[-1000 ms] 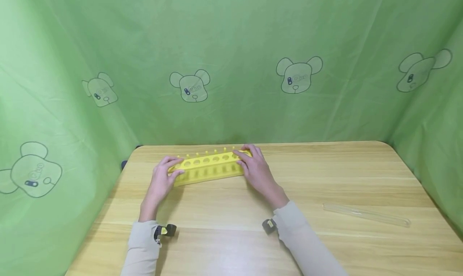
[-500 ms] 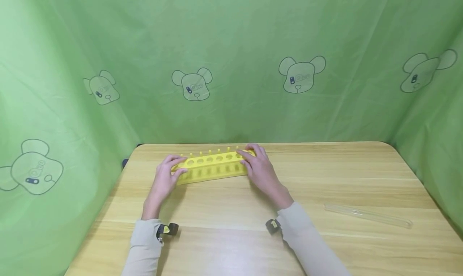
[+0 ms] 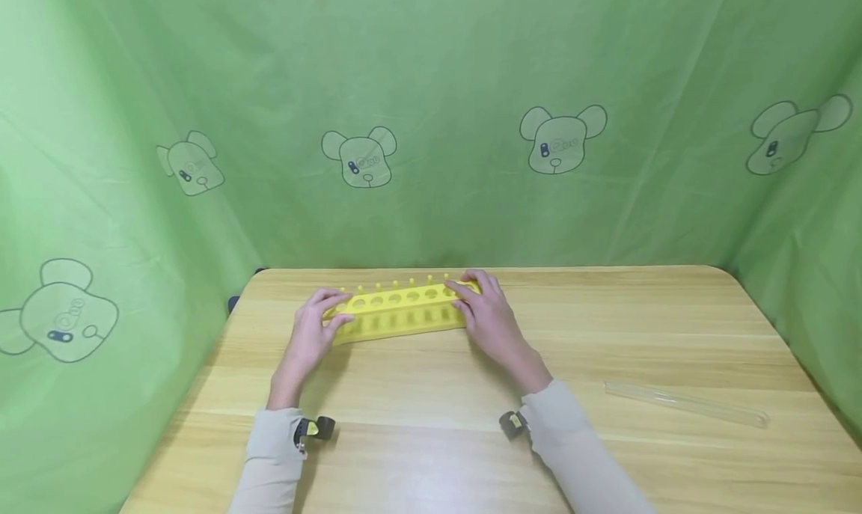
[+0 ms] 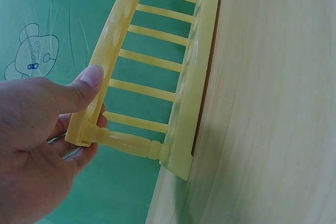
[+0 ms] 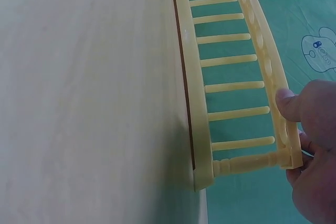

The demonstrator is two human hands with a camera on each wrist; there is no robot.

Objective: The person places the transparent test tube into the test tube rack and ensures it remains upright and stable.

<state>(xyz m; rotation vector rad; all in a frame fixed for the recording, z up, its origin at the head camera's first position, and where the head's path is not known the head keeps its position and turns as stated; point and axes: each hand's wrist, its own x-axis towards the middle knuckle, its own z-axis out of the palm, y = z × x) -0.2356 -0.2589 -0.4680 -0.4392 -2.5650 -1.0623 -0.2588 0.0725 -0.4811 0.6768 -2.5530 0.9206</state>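
A yellow test tube rack (image 3: 397, 312) stands upright near the table's back edge, slightly slanted, with a row of round holes in its top plate and a row of pegs behind. My left hand (image 3: 311, 327) grips the left end of the top plate; in the left wrist view the thumb (image 4: 90, 80) presses on the plate and other fingers curl beneath. At the opposite end my right hand (image 3: 494, 321) pinches the top plate the same way, its thumb (image 5: 289, 106) visible in the right wrist view. A thin dark line runs along the underside of the rack's base (image 4: 195, 103).
A clear glass test tube (image 3: 687, 404) lies at a slant on the right side of the wooden table (image 3: 417, 454). Green curtain (image 3: 444, 215) with bear prints hangs behind the table and along both sides.
The rack has shifted a little to the right with both hands still gripping its ends. The head view has also moved slightly. The test tube lies where it was.
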